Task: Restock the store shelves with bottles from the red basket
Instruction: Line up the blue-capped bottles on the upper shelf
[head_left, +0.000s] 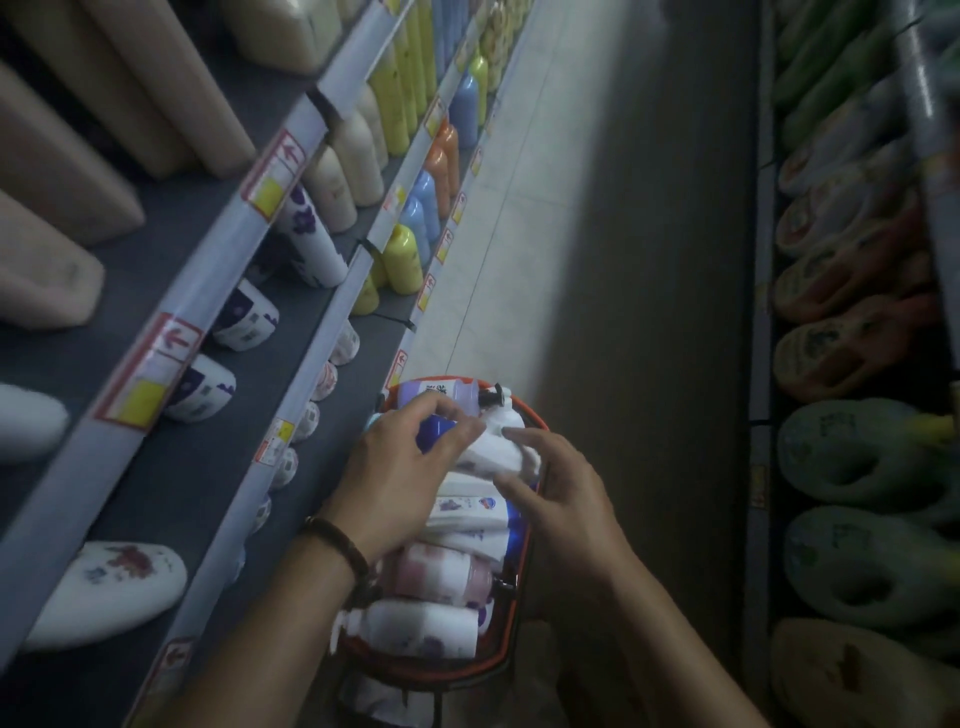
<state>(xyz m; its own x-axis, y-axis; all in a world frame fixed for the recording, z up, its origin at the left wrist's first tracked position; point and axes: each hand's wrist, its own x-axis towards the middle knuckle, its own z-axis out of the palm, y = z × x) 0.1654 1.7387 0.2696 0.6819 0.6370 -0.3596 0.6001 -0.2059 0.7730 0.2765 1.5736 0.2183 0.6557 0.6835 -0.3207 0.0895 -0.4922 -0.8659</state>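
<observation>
Picking step: at lower centre the basket (426, 670) sits full of bottles. The left hand (405, 473) curls round a blue bottle (439, 431); the right hand (556, 499) — fingers loosely spread — seems to rest on a white bottle (493, 452). Next: lift one clear and stand it on the shelf (197, 467) at left.

Dark shelves (171, 467) lined with bottles (311, 239)

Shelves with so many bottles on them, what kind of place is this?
Probably a shop aisle: long grey shelves hold rows of coloured plastic bottles, red-and-yellow price tags line their edges, and a red plastic basket is full of more bottles.
</observation>
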